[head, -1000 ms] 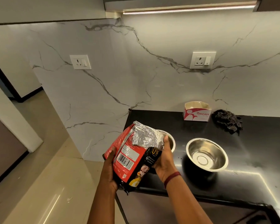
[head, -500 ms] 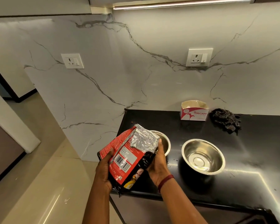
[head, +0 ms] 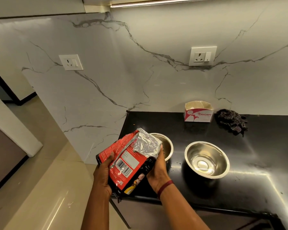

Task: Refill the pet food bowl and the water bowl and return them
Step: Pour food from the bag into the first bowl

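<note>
Round bag (head: 129,163) — left hand (head: 103,175), right hand (head: 158,170)

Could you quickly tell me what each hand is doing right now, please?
Left hand: holding the pet food bag, fingers curled round its left edge.
Right hand: holding the same bag along its right side.

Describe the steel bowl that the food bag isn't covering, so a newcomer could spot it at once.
Start at the black countertop below the marble wall. Two steel bowls sit near its front edge; take the right-hand bowl, in front of the red-and-white box. Unlike the left bowl, which the red bag partly hides, it stands fully in view.
</note>
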